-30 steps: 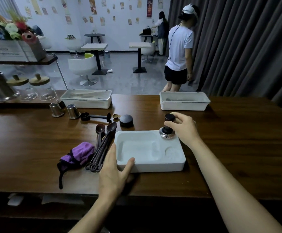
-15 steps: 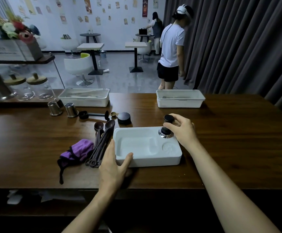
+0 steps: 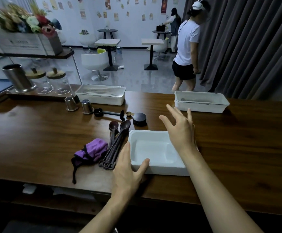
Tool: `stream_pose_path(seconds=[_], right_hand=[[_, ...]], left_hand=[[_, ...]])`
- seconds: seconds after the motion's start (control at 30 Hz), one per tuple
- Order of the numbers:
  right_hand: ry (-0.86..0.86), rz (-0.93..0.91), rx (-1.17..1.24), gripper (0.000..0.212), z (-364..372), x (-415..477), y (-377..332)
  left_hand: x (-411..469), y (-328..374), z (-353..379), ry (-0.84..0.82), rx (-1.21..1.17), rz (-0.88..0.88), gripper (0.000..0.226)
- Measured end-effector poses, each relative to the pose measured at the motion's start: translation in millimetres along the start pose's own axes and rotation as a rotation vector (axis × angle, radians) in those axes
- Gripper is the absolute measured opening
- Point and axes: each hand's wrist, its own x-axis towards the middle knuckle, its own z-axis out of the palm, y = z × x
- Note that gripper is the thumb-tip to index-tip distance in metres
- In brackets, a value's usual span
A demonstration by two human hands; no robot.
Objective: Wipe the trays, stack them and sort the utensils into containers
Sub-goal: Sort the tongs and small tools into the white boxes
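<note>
A white tray lies on the wooden counter in front of me. My left hand rests flat against its near left corner, thumb on the front rim. Over the tray's far right corner my right hand hovers with fingers spread and holds nothing. Several dark wooden spoons lie bundled just left of the tray, beside a purple cloth. Two white lidded containers stand at the back, one on the left and one on the right.
Behind the spoons lie a black scoop, a small wooden scoop and a black round lid. Two steel cups stand further left, with a steel canister and glass jars behind. A person stands beyond the counter.
My right hand has let go of the black-knobbed tool it held at the tray's far right corner and spread its fingers. That tool is out of sight now. My left hand stays put.
</note>
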Motion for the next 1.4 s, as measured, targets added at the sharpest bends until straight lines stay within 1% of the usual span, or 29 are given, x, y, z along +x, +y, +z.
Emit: stream_pose_path(seconds=[0.07,0.17,0.27,0.43,0.5,0.63,0.87,0.93,1.1,1.17,1.27,1.4], right_hand=[[0.029,0.004,-0.039,0.04,7,5,-3],[0.093,0.066,-0.074,0.031,12,10,3],[0.112,0.1,-0.106,0.029,11,7,12],[0.094,0.139,-0.071,0.03,1,3,21],[0.069,0.135,-0.069,0.029,-3,0,18],[0.01,0.191,-0.049,0.033,-14,-7,3],[-0.043,0.089,-0.015,0.038,-14,-18,-10],[-0.092,0.089,-0.006,0.042,-4,-16,-10],[-0.308,0.17,0.008,0.056,39,5,0],[-0.393,0.215,-0.027,0.056,59,18,2],[-0.515,0.266,-0.088,0.052,84,37,5],[-0.567,0.328,-0.098,0.05,106,56,12]], left_hand=[[1,-1,1,0.004,0.011,0.005,0.087],[1,-3,1,0.007,0.021,0.011,0.089],[1,-4,2,0.011,0.023,0.018,0.09],[1,-4,2,0.002,0.057,0.017,0.09],[1,-3,1,-0.001,0.054,0.016,0.09],[1,0,0,0.0,0.058,0.007,0.088],[0,0,-1,-0.015,0.048,0.0,0.089],[0,0,-1,-0.018,0.05,-0.002,0.09],[1,-1,0,-0.014,0.047,-0.003,0.091],[1,-1,1,-0.019,0.041,-0.007,0.092],[1,-1,0,-0.018,0.029,-0.021,0.095],[1,0,0,-0.024,0.029,-0.038,0.098]])
